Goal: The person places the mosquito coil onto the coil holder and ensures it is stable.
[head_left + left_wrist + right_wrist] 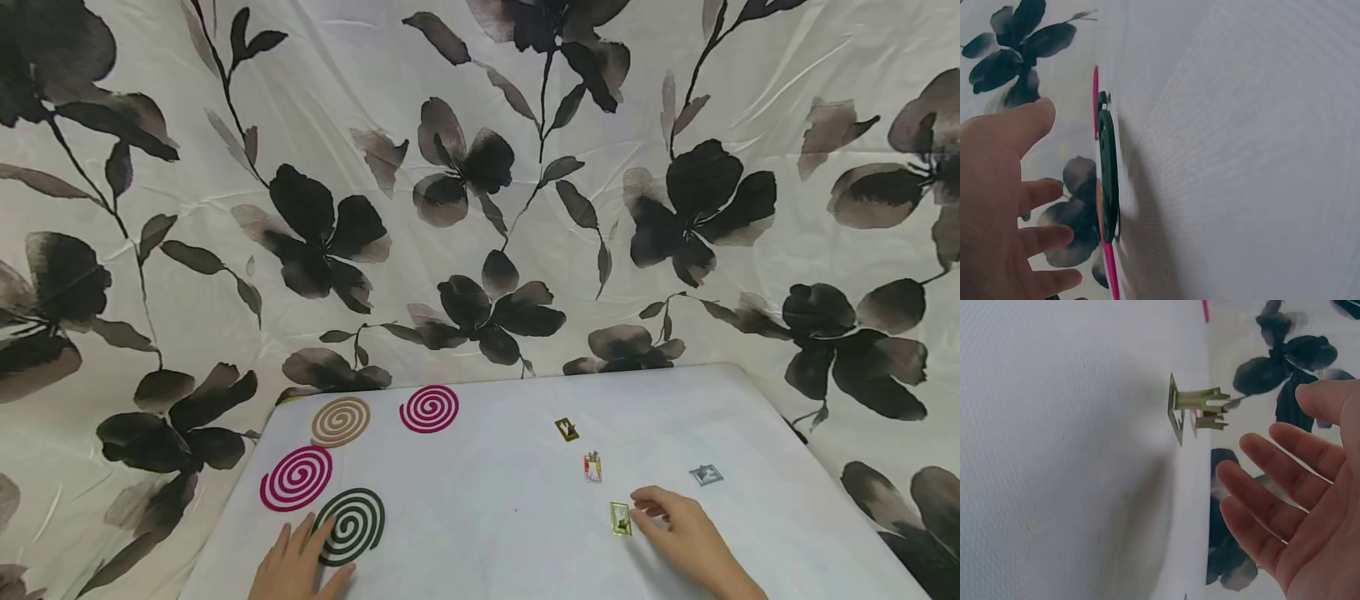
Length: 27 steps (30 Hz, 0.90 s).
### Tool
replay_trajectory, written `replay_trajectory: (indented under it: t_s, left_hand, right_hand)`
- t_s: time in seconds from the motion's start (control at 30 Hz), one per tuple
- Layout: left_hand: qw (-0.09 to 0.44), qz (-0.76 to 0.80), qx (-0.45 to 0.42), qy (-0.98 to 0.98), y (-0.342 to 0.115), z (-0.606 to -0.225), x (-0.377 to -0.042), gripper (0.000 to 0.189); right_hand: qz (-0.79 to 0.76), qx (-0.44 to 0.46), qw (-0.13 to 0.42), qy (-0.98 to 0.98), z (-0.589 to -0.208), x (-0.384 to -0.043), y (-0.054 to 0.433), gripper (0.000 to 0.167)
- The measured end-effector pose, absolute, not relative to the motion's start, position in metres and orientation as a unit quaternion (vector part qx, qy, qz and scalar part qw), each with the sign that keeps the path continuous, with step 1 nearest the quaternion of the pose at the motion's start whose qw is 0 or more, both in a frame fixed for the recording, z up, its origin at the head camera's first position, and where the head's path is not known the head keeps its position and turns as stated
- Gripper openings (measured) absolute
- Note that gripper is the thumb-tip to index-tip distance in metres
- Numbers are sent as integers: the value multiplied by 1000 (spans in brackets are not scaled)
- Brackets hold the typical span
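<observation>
Head view's bright and even, green spiral (349, 527) crisp, sheen streaking the cloth (810, 75) at two o'clock! Wrist views run dimmer, greyer; on the right, a blurry shadow (1141, 531) darkens the table (1054, 487) around half-past six.

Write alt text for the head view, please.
Left hand hovers over a green mosquito coil, right hand near a gold metal stand, on a white table. Nearby lie two pink coils, a tan coil and three more stands. Behind is floral fabric.
</observation>
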<state>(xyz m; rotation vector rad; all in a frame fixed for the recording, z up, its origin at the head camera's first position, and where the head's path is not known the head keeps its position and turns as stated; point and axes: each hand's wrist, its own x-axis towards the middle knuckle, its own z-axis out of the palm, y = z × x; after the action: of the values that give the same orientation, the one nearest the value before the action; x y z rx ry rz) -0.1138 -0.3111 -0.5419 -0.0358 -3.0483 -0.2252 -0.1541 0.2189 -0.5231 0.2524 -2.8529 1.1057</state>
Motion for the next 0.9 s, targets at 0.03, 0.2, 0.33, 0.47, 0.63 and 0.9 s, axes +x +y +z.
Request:
replay_trajectory:
  t_s: [0.03,0.2,0.33,0.47,0.63,0.9]
  left_hand:
    - [58,-77,-20,-995,-312,-543,-113,84]
    - [52,-103,-32,-993,-316,-542,-115,71]
    - [-1,-120,-20,-993,-318,-537,-116,63]
    - [3,-140,-27,-990,-322,-538,-115,53]
    - [31,-171,-41,-984,-327,-539,-112,42]
    - [21,-194,-3,-981,-328,-544,-110,42]
  right_hand:
    - [368,86,34,-925,-523,-154,218,19]
    - [400,106,34,-910,-522,-153,212,16]
    - [412,109,37,-904,-524,-153,207,13]
    - [437,118,25,-891,-528,-152,203,13]
    - [464,144,7,-874,-531,-151,196,18]
    - [463,173,-10,-869,-536,-154,180,18]
